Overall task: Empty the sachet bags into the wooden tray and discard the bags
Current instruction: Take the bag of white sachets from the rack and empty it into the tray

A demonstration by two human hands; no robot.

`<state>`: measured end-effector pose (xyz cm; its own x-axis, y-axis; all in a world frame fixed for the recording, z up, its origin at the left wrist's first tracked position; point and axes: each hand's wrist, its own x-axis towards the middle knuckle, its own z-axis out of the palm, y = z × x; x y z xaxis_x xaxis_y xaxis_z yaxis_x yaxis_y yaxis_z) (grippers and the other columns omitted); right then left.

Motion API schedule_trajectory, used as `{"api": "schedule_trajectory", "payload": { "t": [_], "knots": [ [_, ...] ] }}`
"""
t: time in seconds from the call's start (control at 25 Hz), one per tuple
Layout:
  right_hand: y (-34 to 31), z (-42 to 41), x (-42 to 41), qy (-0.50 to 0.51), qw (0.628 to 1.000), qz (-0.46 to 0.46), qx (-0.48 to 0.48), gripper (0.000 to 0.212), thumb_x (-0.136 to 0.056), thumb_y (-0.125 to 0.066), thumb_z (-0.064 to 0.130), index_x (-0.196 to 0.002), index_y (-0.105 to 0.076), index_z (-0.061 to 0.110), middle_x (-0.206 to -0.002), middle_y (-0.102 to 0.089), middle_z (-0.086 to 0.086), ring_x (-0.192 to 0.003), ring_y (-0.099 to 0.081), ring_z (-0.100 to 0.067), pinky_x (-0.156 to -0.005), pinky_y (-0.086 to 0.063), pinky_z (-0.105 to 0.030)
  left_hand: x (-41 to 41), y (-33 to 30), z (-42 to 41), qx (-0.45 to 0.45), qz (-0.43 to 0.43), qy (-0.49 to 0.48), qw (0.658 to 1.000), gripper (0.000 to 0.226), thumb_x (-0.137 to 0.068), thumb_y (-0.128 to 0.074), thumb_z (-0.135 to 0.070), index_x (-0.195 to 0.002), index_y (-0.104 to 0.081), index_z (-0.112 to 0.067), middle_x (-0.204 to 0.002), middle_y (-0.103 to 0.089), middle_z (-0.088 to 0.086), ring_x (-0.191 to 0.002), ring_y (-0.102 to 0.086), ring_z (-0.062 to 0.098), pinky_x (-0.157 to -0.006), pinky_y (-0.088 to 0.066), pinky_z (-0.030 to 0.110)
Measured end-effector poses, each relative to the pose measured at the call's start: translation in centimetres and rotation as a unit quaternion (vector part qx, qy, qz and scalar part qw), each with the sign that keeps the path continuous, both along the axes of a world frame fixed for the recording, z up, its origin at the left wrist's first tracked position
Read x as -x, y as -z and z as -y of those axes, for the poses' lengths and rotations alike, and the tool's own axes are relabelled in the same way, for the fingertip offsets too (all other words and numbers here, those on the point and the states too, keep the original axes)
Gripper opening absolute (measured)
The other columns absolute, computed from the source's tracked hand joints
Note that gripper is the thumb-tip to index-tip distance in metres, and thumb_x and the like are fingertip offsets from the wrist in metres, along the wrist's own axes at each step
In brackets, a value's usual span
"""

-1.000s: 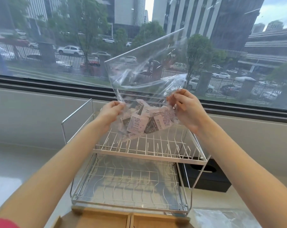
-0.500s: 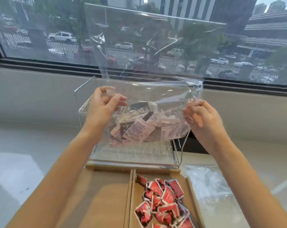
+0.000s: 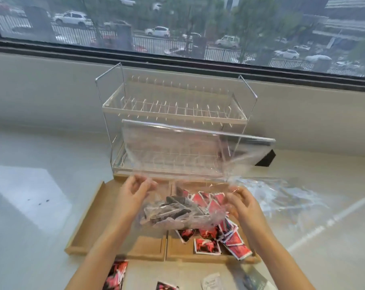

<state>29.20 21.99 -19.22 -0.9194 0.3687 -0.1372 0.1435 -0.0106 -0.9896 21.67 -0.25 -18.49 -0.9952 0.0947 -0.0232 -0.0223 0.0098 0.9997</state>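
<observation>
As we look down from the head camera, we see the left hand (image 3: 133, 193) and the right hand (image 3: 243, 204) holding a clear plastic bag (image 3: 177, 155) between them over the wooden tray (image 3: 89, 222). Our left fingers (image 3: 145, 183) are curled and pinch the bag's left edge; our right fingers (image 3: 232, 200) are curled around its crumpled right side, so both hands are closed on the plastic. The bag's upper part stands up in front of the hands, while its lower part sags low over the tray, about over the divider. Inside that lower part we see a cluster of sachets (image 3: 173, 210), which look dark through the film; their print is too blurred to read. The tray has two compartments side by side. Its right compartment holds a heap of red sachets (image 3: 223, 233), partly covered by the bag, and the bare floor of the left compartment shows beside our left wrist. Behind the tray stands a two-tier wire dish rack (image 3: 173, 105), against the wall below the window (image 3: 177, 24). Another empty clear bag (image 3: 282, 195) lies flat on the pale surface (image 3: 31, 206) just right of the tray. Near the bottom edge, in front of the tray, a few loose sachets (image 3: 115, 275) lie on the surface.
</observation>
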Motion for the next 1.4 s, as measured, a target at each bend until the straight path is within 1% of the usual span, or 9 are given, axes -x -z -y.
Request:
{"api": "schedule_trajectory", "payload": {
  "t": [0.2, 0.36, 0.56, 0.72, 0.92, 1.04, 1.16, 1.24, 1.4],
  "knots": [
    [-0.3, -0.3, -0.4, 0.013, 0.999, 0.004, -0.041, 0.010, -0.082, -0.060, 0.016, -0.089, -0.058, 0.009, -0.081, -0.065, -0.004, -0.079, -0.062, -0.018, -0.075, -0.047, -0.028, -0.3, -0.2, 1.0, 0.000, -0.033, -0.005, 0.999, 0.007, -0.087, -0.050, -0.015, -0.083, -0.055, -0.014, -0.086, -0.065, -0.001, -0.077, -0.064, 0.001, -0.077, -0.046, 0.024],
    [-1.7, -0.9, 0.5, 0.022, 0.998, -0.019, -0.060, 0.032, -0.076, -0.063, 0.032, -0.103, -0.057, 0.016, -0.099, -0.067, -0.001, -0.095, -0.063, -0.015, -0.082, -0.050, -0.025, -0.2, -1.2, 1.6, -0.024, -0.062, -0.018, 0.998, 0.011, -0.086, -0.051, -0.012, -0.080, -0.054, -0.021, -0.091, -0.065, -0.002, -0.092, -0.062, 0.011, -0.087, -0.045, 0.027],
    [-3.6, -1.2, 2.0, 0.001, 0.992, -0.066, -0.106, 0.017, -0.080, -0.056, 0.038, -0.093, -0.059, 0.027, -0.102, -0.065, 0.005, -0.101, -0.060, -0.014, -0.099, -0.045, -0.041, 0.6, -2.6, 2.7, -0.049, -0.118, -0.042, 0.991, 0.009, -0.080, -0.054, -0.027, -0.087, -0.058, -0.032, -0.078, -0.071, -0.015, -0.080, -0.065, 0.000, -0.076, -0.049, 0.016],
    [-7.8, -2.1, 3.6, -0.022, 0.985, -0.155, -0.078, 0.040, -0.064, -0.059, 0.067, -0.086, -0.063, 0.034, -0.092, -0.073, 0.005, -0.094, -0.067, -0.017, -0.085, -0.051, -0.032, 1.1, -3.5, 2.9, -0.044, -0.155, -0.063, 0.985, 0.018, -0.088, -0.050, -0.015, -0.080, -0.061, -0.026, -0.068, -0.069, -0.017, -0.066, -0.063, -0.002, -0.065, -0.048, 0.009],
    [-15.2, -1.7, 6.1, -0.053, 0.969, -0.227, -0.078, 0.038, -0.088, -0.039, 0.047, -0.074, -0.067, 0.025, -0.073, -0.074, 0.009, -0.077, -0.067, -0.007, -0.078, -0.051, -0.023, 1.1, -4.5, 3.2, -0.039, -0.172, -0.021, 0.984, 0.011, -0.082, -0.053, -0.021, -0.081, -0.063, -0.025, -0.071, -0.071, -0.015, -0.068, -0.064, 0.001, -0.064, -0.047, 0.009],
    [-19.0, 0.5, 7.7, -0.162, 0.953, -0.145, -0.212, 0.032, -0.096, -0.037, 0.026, -0.087, -0.067, 0.020, -0.079, -0.072, 0.006, -0.074, -0.066, -0.007, -0.077, -0.051, -0.022, 0.4, -5.0, 3.0, -0.008, -0.182, 0.049, 0.982, 0.011, -0.075, -0.055, -0.027, -0.080, -0.064, -0.025, -0.070, -0.071, -0.013, -0.069, -0.064, -0.001, -0.066, -0.046, 0.007],
    [-18.3, 4.6, 9.6, -0.345, 0.847, 0.000, -0.404, 0.025, -0.093, -0.044, 0.026, -0.096, -0.067, 0.016, -0.084, -0.070, 0.008, -0.074, -0.063, -0.003, -0.076, -0.051, -0.021, 0.0, -5.1, 2.3, 0.014, -0.188, 0.075, 0.979, 0.011, -0.072, -0.057, -0.028, -0.079, -0.066, -0.028, -0.069, -0.070, -0.014, -0.067, -0.062, -0.004, -0.065, -0.047, 0.008],
    [-15.9, 7.0, 10.3, -0.447, 0.796, 0.086, -0.399, 0.030, -0.094, -0.042, 0.031, -0.100, -0.066, 0.014, -0.083, -0.068, 0.008, -0.073, -0.061, -0.002, -0.075, -0.051, -0.022, 0.1, -4.9, 2.1, 0.019, -0.187, 0.063, 0.980, 0.009, -0.073, -0.061, -0.031, -0.076, -0.069, -0.033, -0.073, -0.070, -0.011, -0.069, -0.061, -0.001, -0.065, -0.049, 0.013],
    [-12.8, 7.9, 10.4, -0.517, 0.806, 0.171, -0.232, 0.034, -0.093, -0.041, 0.037, -0.100, -0.066, 0.014, -0.085, -0.067, 0.006, -0.078, -0.062, -0.006, -0.071, -0.049, -0.021, 0.4, -4.4, 1.8, 0.037, -0.183, 0.025, 0.982, 0.011, -0.072, -0.066, -0.037, -0.082, -0.064, -0.033, -0.081, -0.065, -0.001, -0.078, -0.061, 0.013, -0.069, -0.054, 0.027]
  ]
}}
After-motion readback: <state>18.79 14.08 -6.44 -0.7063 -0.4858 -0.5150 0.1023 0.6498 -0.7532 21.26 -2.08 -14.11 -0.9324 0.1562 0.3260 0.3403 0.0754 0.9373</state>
